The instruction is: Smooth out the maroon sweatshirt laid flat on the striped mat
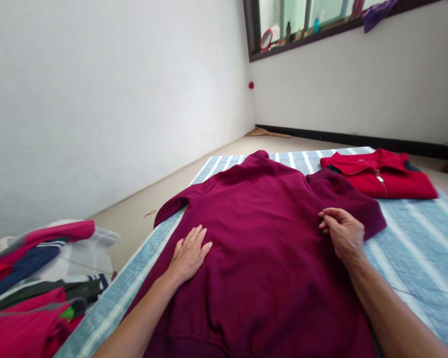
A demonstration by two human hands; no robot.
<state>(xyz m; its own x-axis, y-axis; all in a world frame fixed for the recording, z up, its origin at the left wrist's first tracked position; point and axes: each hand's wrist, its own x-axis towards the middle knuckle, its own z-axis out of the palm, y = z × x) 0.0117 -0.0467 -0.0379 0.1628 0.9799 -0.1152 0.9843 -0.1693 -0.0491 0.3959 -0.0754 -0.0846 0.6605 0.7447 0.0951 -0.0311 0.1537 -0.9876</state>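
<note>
From the head camera, a maroon sweatshirt (254, 238) lies spread on a blue striped mat (414, 248) on the floor (142, 223). The left hand (188, 253) rests flat on it, fingers spread, its weight seeming to keep the cloth from shifting. The right hand (341, 233) sits by the sleeve (347, 199), fingers curled on the fabric; whether they pinch it, one cannot tell. A folded red zip jacket (381, 176) lies on the mat's far edge, and a heap of clothes (33, 268) sits off to the left.

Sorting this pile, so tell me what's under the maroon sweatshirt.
A blue-and-white striped cloth shows at the edges of the maroon sweatshirt, running beneath it. Whatever lies directly under the sweatshirt is covered and cannot be seen.
</note>
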